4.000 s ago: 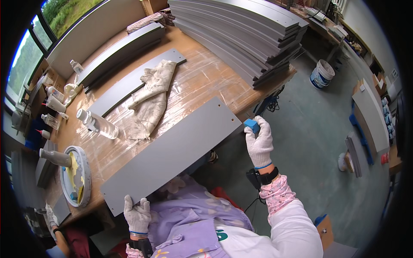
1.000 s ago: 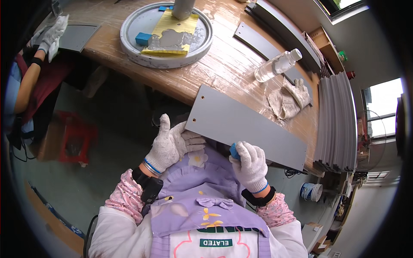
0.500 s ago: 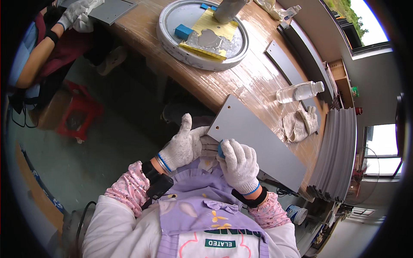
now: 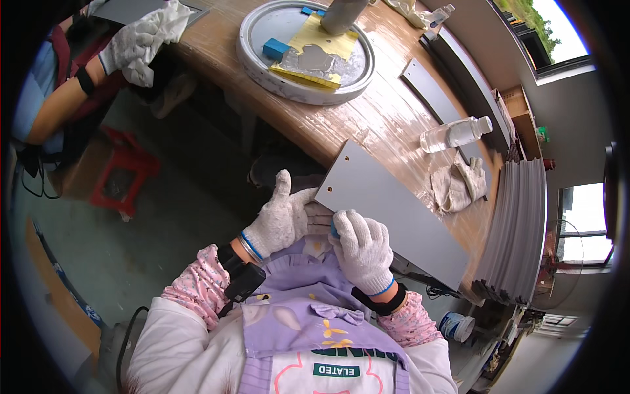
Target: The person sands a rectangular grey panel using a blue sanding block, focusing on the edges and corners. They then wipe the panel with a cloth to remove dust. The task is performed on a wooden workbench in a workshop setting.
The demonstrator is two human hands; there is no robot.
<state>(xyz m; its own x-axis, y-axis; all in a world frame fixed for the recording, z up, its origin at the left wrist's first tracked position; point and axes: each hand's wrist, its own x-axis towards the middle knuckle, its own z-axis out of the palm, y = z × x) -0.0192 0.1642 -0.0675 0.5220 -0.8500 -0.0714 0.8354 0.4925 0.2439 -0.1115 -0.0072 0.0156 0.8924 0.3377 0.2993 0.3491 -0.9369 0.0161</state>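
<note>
Grey panel (image 4: 400,220) lies on the wooden table (image 4: 367,125), near corner sticking out over the table edge toward the person. Left hand (image 4: 279,220), gloved, fingers curled round that corner's edge, thumb up. Right hand (image 4: 363,249), gloved, closed on a small blue block (image 4: 333,230) pressed to the panel edge, just beside the left. At 12 o'clock from the panel: round tray (image 4: 262,62) with yellow sheet. At 1 o'clock: plastic bottle (image 4: 453,134), crumpled rag (image 4: 456,184). At 3 o'clock: stack of grey panels (image 4: 518,230). Another person's gloved hand (image 4: 144,39) at 10 o'clock.
</note>
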